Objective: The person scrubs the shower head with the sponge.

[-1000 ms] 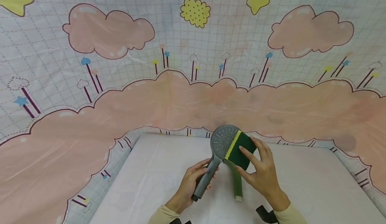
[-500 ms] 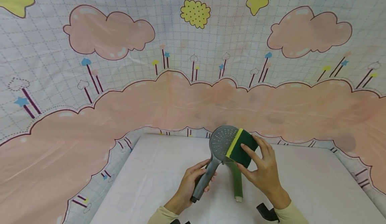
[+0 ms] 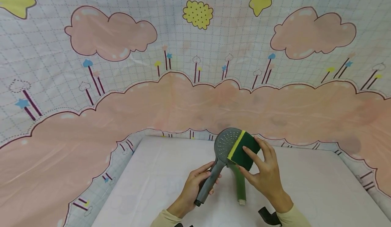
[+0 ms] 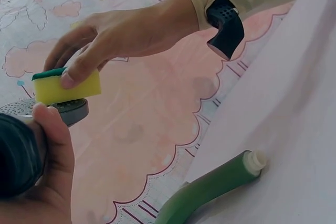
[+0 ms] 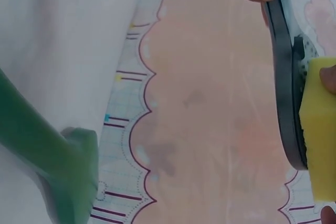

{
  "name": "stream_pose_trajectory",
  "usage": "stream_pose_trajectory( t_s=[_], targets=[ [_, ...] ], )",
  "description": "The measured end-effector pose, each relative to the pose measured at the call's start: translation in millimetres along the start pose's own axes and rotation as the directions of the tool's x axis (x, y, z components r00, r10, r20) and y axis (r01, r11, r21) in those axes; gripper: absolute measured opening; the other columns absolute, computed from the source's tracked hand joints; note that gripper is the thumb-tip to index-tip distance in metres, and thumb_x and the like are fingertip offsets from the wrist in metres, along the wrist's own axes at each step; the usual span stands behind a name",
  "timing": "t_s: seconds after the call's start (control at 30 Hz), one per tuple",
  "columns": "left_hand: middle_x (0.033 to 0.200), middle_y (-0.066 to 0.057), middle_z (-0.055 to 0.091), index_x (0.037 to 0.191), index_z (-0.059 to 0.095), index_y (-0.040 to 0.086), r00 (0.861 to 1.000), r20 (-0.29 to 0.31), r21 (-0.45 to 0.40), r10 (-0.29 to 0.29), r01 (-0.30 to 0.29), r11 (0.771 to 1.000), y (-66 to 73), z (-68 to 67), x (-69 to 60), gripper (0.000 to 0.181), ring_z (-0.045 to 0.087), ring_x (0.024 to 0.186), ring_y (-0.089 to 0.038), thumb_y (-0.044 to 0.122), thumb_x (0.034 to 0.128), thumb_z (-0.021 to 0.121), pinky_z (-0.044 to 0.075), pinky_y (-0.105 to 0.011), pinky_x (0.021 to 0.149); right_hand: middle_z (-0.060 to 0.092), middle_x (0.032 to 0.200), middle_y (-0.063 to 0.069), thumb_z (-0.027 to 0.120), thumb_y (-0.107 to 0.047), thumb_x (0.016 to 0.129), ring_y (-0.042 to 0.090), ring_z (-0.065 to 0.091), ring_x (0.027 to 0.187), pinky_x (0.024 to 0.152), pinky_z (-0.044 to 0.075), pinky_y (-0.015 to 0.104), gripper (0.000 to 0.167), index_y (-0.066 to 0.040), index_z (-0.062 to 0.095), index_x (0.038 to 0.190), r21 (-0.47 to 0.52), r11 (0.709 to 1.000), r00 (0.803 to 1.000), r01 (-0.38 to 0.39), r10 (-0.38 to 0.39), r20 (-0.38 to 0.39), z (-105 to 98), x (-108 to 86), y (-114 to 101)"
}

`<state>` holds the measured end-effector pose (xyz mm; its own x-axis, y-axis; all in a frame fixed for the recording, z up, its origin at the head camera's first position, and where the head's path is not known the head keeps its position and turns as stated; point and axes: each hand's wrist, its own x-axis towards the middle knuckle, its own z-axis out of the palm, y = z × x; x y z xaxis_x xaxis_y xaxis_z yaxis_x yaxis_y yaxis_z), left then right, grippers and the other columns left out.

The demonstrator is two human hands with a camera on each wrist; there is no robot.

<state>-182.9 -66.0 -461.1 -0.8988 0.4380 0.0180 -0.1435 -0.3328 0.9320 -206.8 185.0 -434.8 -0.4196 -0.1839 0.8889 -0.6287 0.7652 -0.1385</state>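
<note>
My left hand point(image 3: 193, 189) grips the handle of a grey shower head point(image 3: 224, 143), tilted with its nozzle face up and held above the table. A sponge point(image 3: 244, 150), yellow with a dark green scouring side, lies against the right part of that nozzle face. The fingers and thumb of my right hand point(image 3: 267, 177) pinch the sponge by its edges. In the left wrist view the yellow side of the sponge point(image 4: 68, 87) is down on the shower head's face. Part of the nozzle face is hidden beneath it.
Below the hands, a green shower-head-shaped thing point(image 3: 240, 186) with a pale threaded end lies on the white table point(image 3: 152, 172). A cloth printed with clouds and stars point(image 3: 195, 105) rises behind the table. A black wrist mount point(image 3: 269, 216) sits on the right sleeve.
The sponge has shifted slightly right and then back left across the shower head's face. The shower head has moved a little left, then right. Both grips stay the same.
</note>
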Motion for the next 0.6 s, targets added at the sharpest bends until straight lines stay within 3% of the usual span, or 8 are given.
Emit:
stream_pose_trajectory(
  t_s=[0.3,0.6],
  targets=[
    [0.116,-0.009,0.066,0.150,0.039,0.010,1.000,-0.010,0.005,0.012,-0.012,1.000,-0.4,4.6,0.5,0.048,0.063,0.086,-0.010,0.020,0.1034,0.044,0.053,-0.020,0.066,0.048,0.142,0.024,0.054,-0.065,0.090,0.042,0.044,0.128,0.118,0.020,0.023,0.061,-0.015,0.068,0.122,0.042,0.999,1.000,0.012,-0.012,-0.001,3.4,-0.3,-6.6],
    [0.116,-0.009,0.066,0.150,0.040,0.012,1.000,-0.002,-0.011,0.007,-0.007,1.000,-1.2,7.0,1.8,0.047,0.063,0.086,-0.009,0.020,0.1034,0.044,0.053,-0.020,0.066,0.049,0.141,0.027,0.056,-0.062,0.090,0.043,0.045,0.126,0.118,0.020,0.021,0.059,-0.013,0.069,0.121,0.067,0.997,0.999,0.041,-0.038,-0.035,6.7,0.3,-7.4]
  ],
)
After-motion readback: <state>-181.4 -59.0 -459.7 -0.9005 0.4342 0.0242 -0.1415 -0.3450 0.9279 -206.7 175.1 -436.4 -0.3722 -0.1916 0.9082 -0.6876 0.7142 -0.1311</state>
